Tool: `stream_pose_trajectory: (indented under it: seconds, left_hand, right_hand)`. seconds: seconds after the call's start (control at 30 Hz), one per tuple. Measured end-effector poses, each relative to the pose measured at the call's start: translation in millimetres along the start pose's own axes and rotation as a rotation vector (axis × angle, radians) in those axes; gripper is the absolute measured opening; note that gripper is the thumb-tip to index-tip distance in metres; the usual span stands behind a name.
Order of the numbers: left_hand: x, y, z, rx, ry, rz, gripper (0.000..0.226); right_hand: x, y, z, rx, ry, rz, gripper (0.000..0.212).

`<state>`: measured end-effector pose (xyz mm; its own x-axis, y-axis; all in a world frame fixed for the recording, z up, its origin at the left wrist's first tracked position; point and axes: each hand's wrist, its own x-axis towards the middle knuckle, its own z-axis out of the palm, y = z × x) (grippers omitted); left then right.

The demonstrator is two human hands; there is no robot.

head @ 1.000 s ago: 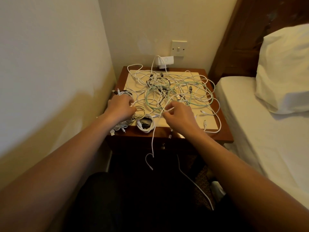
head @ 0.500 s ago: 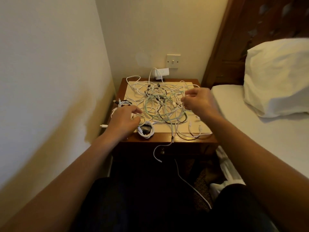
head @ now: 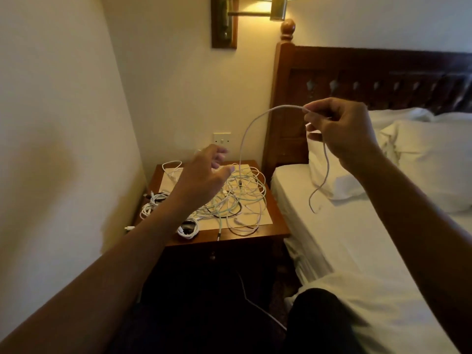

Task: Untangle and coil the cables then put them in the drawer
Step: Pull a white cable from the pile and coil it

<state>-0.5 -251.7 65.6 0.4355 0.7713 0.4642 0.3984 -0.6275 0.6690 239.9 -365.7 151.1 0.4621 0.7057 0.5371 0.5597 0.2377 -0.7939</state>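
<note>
A tangle of white, pale green and black cables (head: 240,198) lies on the wooden bedside table (head: 274,226). My right hand (head: 339,134) is raised high over the bed edge and pinches a white cable (head: 249,129). That cable arcs down into the tangle, and its free end dangles below my hand. My left hand (head: 204,172) hovers above the tangle with relaxed, spread fingers, holding nothing. Coiled white cable bundles (head: 153,203) sit at the table's left and front edges. The drawer knob (head: 212,257) shows below the tabletop, the drawer shut.
A bed with white sheets (head: 344,238) and pillows (head: 434,159) flanks the table on the right, under a dark wooden headboard (head: 357,80). Walls close in on the left and behind, with a switch plate (head: 221,140) and wall lamp (head: 255,11). A loose cable (head: 255,305) trails across the dark floor.
My right hand has risen up and to the right, pulling a white cable out of the tangle. My left hand has lifted off the coiled bundles and moved over the pile.
</note>
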Motion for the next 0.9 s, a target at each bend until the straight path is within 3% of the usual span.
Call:
stream_pose_trajectory:
  seconds: [0.1, 0.13, 0.23, 0.37, 0.5, 0.6, 0.67, 0.8, 0.9]
  left_hand:
    - [8, 28, 9, -0.018, -0.042, 0.012, 0.068]
    - [10, 36, 11, -0.042, -0.089, -0.006, 0.067]
    - [7, 52, 10, -0.138, -0.239, 0.034, 0.019]
    - [-5, 59, -14, -0.397, -0.394, -0.035, 0.014]
    - [-17, 69, -37, -0.569, -0.423, -0.102, 0.009]
    - [-21, 69, -42, -0.24, -0.33, -0.002, 0.016]
    - [-28, 61, -46, -0.091, -0.273, 0.037, 0.018]
    - [-57, 10, -64, -0.371, -0.306, -0.199, 0.02]
    - [-79, -25, -69, -0.365, -0.229, -0.303, 0.031]
  right_hand:
    - [-15, -29, -14, -0.005, -0.076, -0.106, 0.016]
    - [-19, -36, -17, -0.004, -0.102, -0.133, 0.016]
    - [-25, -43, -27, -0.022, -0.108, -0.182, 0.016]
    - [-24, -14, -38, -0.146, -0.109, -0.101, 0.016]
    - [-43, 9, -29, -0.12, -0.49, 0.087, 0.027]
    - [-64, -4, 2, 0.087, -0.744, 0.143, 0.026]
    - [-72, -10, 18, 0.14, -0.721, 0.1, 0.025]
    - [-67, 3, 13, 0.248, -0.518, 0.151, 0.032]
    - [-63, 25, -2, 0.05, -0.504, 0.195, 0.032]
